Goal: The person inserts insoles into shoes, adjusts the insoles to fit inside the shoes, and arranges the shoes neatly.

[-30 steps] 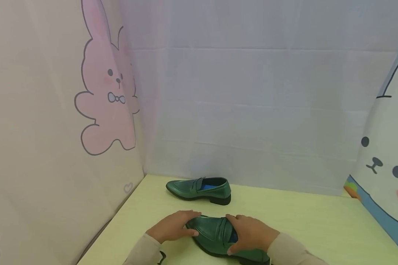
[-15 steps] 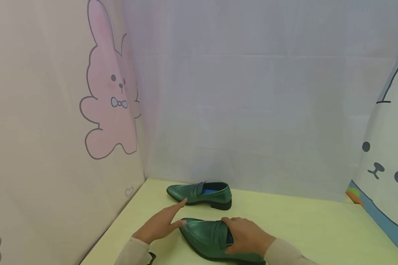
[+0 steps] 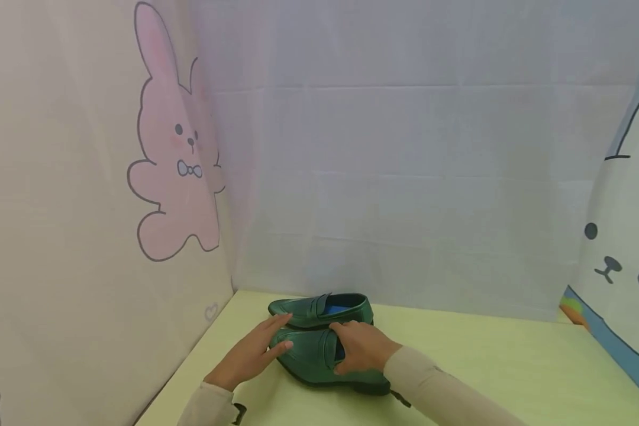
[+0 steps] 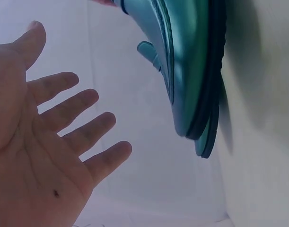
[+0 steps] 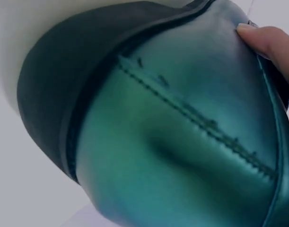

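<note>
Two dark green metallic loafers lie side by side on the table, toes toward the left in the head view. My right hand point(image 3: 363, 346) grips the near loafer point(image 3: 306, 355) around its opening; its thumb point(image 5: 269, 40) presses the side in the right wrist view. The near loafer stands right up against the far loafer point(image 3: 298, 309), partly covering its sole. By the toe, my left hand point(image 3: 247, 358) has its fingers extended. In the left wrist view the left palm point(image 4: 45, 142) faces the camera, fingers spread and apart from the near loafer's toe point(image 4: 189, 109).
A pale yellow tabletop point(image 3: 468, 355) lies under the loafers. Behind it hangs a whitish cloth backdrop point(image 3: 404, 195). A left cloth wall point(image 3: 74, 236) bears a pink rabbit drawing point(image 3: 170, 189), and a white cartoon animal print point(image 3: 617, 266) is at the right.
My right hand has moved the near loafer away from me and leftward, up to the far loafer. My left hand has let go of its toe and spread its fingers.
</note>
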Action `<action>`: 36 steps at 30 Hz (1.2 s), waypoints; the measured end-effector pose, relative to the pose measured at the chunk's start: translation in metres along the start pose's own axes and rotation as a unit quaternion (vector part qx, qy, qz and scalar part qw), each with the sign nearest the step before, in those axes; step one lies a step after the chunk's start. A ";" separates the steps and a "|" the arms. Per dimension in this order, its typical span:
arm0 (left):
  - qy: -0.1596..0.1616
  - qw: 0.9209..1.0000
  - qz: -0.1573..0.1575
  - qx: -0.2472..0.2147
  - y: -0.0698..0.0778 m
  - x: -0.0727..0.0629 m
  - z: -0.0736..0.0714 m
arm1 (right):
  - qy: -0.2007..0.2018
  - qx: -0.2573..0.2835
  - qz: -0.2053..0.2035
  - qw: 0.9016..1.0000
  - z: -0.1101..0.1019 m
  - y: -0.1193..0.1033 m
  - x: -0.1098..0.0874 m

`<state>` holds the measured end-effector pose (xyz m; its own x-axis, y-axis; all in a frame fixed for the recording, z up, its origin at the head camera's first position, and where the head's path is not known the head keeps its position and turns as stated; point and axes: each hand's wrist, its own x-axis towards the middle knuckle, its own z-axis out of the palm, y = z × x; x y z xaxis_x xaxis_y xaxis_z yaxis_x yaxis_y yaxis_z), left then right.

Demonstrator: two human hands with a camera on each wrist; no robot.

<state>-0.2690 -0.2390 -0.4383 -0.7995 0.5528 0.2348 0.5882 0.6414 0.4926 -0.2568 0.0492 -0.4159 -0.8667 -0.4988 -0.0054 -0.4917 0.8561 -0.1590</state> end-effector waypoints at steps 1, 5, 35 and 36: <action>0.000 1.000 -0.001 -0.001 0.000 0.000 0.001 | 0.000 0.000 0.002 1.000 0.000 -0.001 0.004; 0.002 1.000 -0.002 -0.004 -0.001 -0.002 0.002 | 0.008 -0.003 0.008 1.000 0.007 -0.003 0.018; 0.000 1.000 -0.014 -0.005 0.004 0.009 0.005 | -0.029 -0.024 0.031 0.999 0.020 0.006 0.055; -0.003 1.000 -0.014 -0.005 0.004 0.009 0.006 | -0.030 -0.025 0.032 0.999 0.021 0.007 0.054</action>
<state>-0.2730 -0.2284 -0.4393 -0.8145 0.5385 0.2159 0.5649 0.6514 0.5066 -0.3051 0.0250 -0.4377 -0.8902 -0.4496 -0.0735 -0.4411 0.8910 -0.1074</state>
